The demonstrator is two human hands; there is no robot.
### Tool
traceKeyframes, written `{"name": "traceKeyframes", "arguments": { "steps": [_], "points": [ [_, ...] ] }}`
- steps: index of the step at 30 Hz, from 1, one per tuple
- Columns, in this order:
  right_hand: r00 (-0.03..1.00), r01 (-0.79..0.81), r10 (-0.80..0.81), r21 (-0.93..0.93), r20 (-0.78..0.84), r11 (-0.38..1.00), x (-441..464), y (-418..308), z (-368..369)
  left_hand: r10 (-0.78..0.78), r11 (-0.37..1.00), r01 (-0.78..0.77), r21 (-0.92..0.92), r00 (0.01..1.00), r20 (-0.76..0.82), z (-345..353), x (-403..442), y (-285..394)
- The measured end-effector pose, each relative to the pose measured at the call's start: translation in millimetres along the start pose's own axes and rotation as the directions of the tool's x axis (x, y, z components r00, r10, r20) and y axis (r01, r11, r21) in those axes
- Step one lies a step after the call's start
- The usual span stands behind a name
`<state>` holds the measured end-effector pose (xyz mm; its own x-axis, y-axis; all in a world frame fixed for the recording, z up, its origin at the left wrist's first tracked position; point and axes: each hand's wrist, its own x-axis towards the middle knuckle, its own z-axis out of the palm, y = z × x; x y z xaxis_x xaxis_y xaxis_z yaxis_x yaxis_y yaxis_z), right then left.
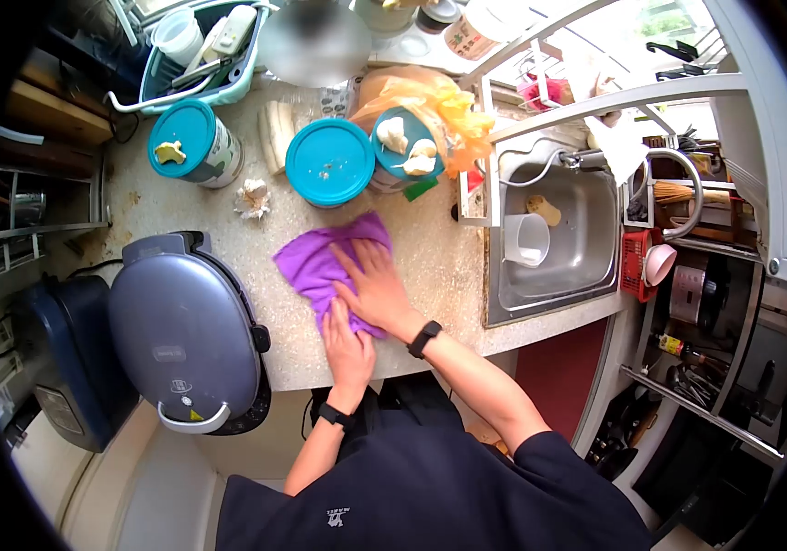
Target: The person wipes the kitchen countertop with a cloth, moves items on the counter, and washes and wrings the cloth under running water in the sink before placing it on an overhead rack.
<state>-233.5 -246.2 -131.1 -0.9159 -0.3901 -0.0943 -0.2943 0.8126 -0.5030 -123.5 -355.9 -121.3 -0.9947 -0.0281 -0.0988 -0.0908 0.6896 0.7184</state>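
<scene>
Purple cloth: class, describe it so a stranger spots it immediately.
Find the speckled countertop between the electric griddle and the metal sink. Under the right hand lies the purple cloth. Its purple sets it apart from the teal-lidded tubs.

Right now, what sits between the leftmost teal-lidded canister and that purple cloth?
In the head view, a garlic bulb lies on the countertop between canister and cloth.

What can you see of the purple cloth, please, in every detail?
The purple cloth looks like soft, plain fabric, wrinkled and partly covered; I cannot tell if it is folded. It lies on the speckled countertop between the round appliance and the sink. The right hand rests flat on it; the left hand touches its near edge.
</scene>
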Motion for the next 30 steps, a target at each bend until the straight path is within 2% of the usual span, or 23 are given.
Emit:
{"name": "traceKeyframes", "arguments": {
  "steps": [2,5,8,10,13,16,17,18,20,23,25,29,30],
  "points": [
    [0.991,-0.116,0.114,-0.032,-0.074,0.993,-19,34,-13,0.021,0.999,-0.017,-0.043,0.996,0.085,22,16,24],
    [0.937,-0.302,0.278,-0.094,-0.212,0.949,-53,65,-27,0.159,0.982,-0.14,-0.124,0.974,0.159,53,26,46],
    [0.888,-0.401,0.348,-0.137,-0.299,0.906,-58,61,-15,0.171,0.981,-0.151,-0.118,0.967,0.186,57,20,44],
    [0.864,-0.475,0.42,-0.173,-0.28,0.863,-35,49,3,0.121,0.992,-0.114,-0.046,0.977,0.176,37,25,38],
    [0.883,-0.447,0.396,-0.191,-0.253,0.874,-11,7,7,0.066,0.995,-0.075,0.067,0.989,0.129,8,12,15],
    [0.954,-0.288,0.274,-0.116,-0.124,0.951,1,-24,17,0.003,0.985,-0.019,0.172,0.996,0.094,-20,-4,-9],
    [0.971,-0.229,0.221,-0.082,-0.091,0.97,3,-28,14,-0.037,0.987,0.021,0.157,0.994,0.099,-27,-5,-15],
    [0.978,-0.179,0.173,-0.049,-0.118,0.983,1,-30,12,-0.076,0.988,0.059,0.142,0.991,0.114,-32,-8,-17],
    [0.987,-0.124,0.118,-0.047,-0.113,0.991,-5,-23,-5,-0.058,0.993,0.049,0.105,0.995,0.086,-29,-5,-16],
    [0.974,-0.008,0.009,0.008,-0.225,1.0,-26,18,0,-0.002,0.995,-0.005,0.103,0.997,0.072,-13,14,-10],
    [0.969,-0.094,0.085,-0.024,-0.232,0.995,-53,25,-21,0.058,0.993,-0.067,0.102,0.994,0.088,-3,29,4],
    [0.949,-0.231,0.219,-0.025,-0.225,0.973,-95,50,-42,0.137,0.991,-0.13,-0.041,0.946,0.295,19,60,62],
    [0.946,-0.25,0.233,-0.05,-0.225,0.967,-108,59,-42,0.204,0.979,-0.202,-0.04,0.925,0.322,30,59,74]
  ]
}}
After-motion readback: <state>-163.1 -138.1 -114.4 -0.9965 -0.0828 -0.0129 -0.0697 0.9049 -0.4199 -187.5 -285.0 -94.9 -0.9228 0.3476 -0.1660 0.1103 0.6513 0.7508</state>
